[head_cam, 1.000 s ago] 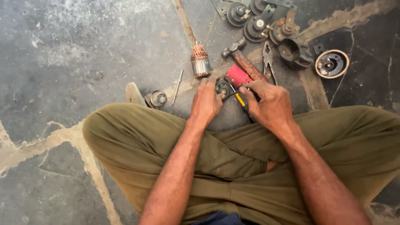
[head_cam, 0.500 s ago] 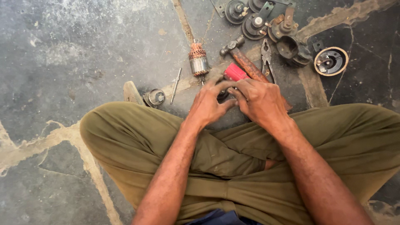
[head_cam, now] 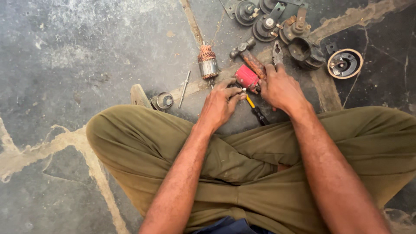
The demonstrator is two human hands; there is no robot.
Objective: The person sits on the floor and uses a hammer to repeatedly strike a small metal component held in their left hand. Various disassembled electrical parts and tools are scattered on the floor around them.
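Sitting cross-legged on the cracked grey concrete floor [head_cam: 86, 52], I've got my left hand [head_cam: 221, 104] curled with fingertips pinching a small metal bit right by the red cylindrical plastic part [head_cam: 247, 76], which sits just past my knees, mid-floor. My right hand [head_cam: 281, 89] is cupped loosely over that part's right side, touching the grey-jawed pliers [head_cam: 277, 53]. The copper-wound motor armature [head_cam: 207, 63] lies just left, with the wooden-handled hammer [head_cam: 249, 54] touching the red part's far side.
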